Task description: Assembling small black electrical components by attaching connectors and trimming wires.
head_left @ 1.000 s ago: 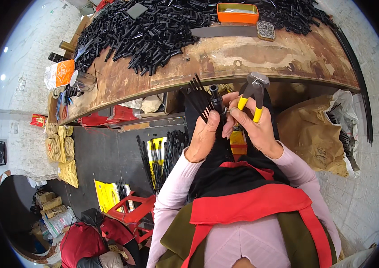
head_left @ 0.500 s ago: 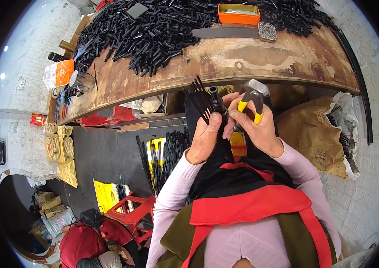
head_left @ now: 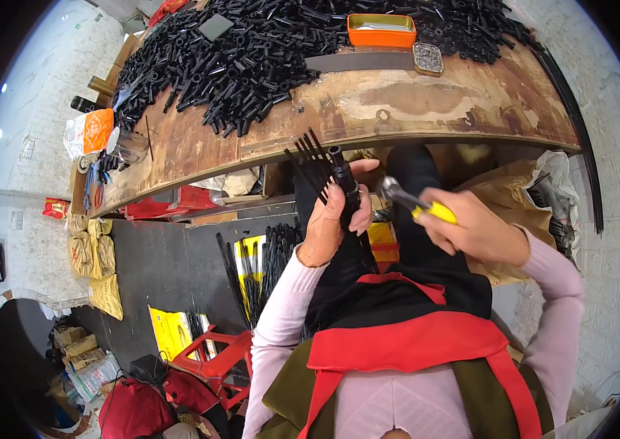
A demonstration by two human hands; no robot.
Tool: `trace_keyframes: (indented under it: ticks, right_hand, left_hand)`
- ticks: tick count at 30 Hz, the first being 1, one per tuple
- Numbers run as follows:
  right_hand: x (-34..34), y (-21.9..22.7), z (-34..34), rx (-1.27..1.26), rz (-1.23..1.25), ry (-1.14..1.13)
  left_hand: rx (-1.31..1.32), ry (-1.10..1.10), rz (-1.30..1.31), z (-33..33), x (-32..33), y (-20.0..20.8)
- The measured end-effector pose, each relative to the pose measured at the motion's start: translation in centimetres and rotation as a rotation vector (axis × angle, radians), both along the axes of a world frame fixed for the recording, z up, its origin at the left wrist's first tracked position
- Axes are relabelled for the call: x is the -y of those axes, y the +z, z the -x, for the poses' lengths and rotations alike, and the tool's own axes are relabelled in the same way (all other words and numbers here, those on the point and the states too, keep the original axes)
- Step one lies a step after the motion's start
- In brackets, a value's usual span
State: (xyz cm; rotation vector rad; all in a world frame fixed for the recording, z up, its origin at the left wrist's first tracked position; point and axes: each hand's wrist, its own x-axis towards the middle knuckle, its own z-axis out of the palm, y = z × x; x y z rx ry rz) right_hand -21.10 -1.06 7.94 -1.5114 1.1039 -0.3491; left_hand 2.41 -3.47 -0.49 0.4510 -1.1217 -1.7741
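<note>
My left hand is closed round a bundle of thin black rods and a thicker black tube, whose round end points up toward the table edge. The rods fan out above my thumb, on the tube's left. Fingers of that hand show on the tube's right side. To the right of it, my right hand grips a hammer by its yellow handle. The metal head points left toward the tube, apart from it. Motion blurs the hammer a little.
A wooden table bears a heap of short black tubes, an orange tin and a small box of metal bits. Black rods stand at left, near a red stool. A brown sack is at right.
My right hand has moved right and down, away from my left hand, and the hammer has swung from upright to pointing left. My left hand keeps the rods and tube, slightly shifted left.
</note>
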Motion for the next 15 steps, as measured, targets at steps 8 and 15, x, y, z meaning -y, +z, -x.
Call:
trace_keyframes:
  ticks: [8,15]
  right_hand:
    - [0.1,1.4,0.0,-0.182,0.21,0.19]
    - [0.4,0.8,0.9,-0.007,0.06,0.213]
  left_hand:
    - [0.081,-0.028,-0.011,0.0,-1.5,0.1]
    - [0.069,-0.128,0.03,0.5,-0.9,1.0]
